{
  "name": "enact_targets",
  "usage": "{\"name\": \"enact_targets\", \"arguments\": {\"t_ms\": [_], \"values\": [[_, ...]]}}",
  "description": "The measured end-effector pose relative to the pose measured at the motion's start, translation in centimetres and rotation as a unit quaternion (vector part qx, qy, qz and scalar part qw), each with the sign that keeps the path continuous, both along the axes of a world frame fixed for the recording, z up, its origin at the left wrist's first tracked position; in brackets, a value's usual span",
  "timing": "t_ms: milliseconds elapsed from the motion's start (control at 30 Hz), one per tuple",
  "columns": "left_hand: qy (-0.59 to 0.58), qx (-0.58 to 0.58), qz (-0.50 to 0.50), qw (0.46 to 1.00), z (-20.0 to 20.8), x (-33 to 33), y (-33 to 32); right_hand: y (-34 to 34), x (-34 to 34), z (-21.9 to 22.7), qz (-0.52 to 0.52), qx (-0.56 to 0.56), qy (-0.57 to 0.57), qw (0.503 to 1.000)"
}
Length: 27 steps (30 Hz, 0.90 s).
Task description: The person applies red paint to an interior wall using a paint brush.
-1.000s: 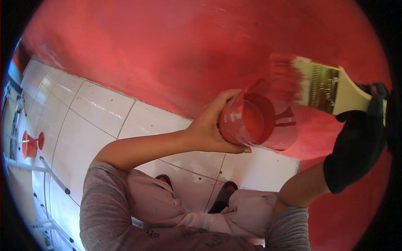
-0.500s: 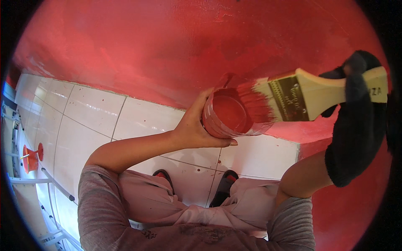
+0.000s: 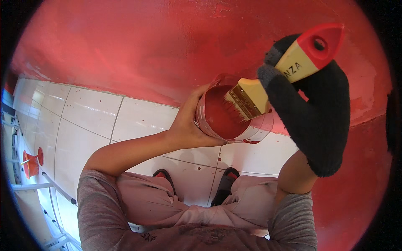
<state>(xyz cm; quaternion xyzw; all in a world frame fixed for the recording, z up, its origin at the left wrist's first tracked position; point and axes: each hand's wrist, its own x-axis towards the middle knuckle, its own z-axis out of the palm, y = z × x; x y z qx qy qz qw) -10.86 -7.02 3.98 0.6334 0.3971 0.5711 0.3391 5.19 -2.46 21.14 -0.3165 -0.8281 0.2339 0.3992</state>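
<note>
My left hand, bare, is wrapped round a clear plastic tub of red paint. The tub is held up in front of the wall, tilted so its opening faces me. My right hand, in a dark knitted glove, grips a wide paintbrush by its pale wooden handle, which ends in a red tip with a hole. The brush points down to the left, with its bristle ends inside the tub and hidden there. Its metal band sits by the tub's right rim.
A red-painted wall fills the far side and the right. White floor tiles carry small red drips. At the far left stand an orange-red container and a metal ladder. My sandalled feet are below the tub.
My right hand has moved left and turned the brush from nearly level to slanting, bringing its bristles down into the tub. The tub has tipped slightly and shifted a little left.
</note>
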Motion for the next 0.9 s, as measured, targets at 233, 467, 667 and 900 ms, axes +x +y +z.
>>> {"name": "enact_targets", "arguments": {"t_ms": [233,467,667,900], "values": [[0.031,0.046,0.033,0.998,0.0,0.2,0.2,0.4,-0.1,-0.6,0.005,0.011,-0.012,1.0],[0.052,0.067,0.037,0.996,0.1,0.4,0.5,1.2,-0.2,-1.3,-0.015,-0.014,0.021,1.0],[0.035,0.071,0.037,0.996,0.0,0.6,0.8,2.4,0.3,-1.3,0.004,0.025,-0.035,0.999],[-0.002,0.015,0.017,1.0,-0.6,0.8,0.9,2.2,0.2,-1.0,0.009,0.025,-0.047,0.999]]}}
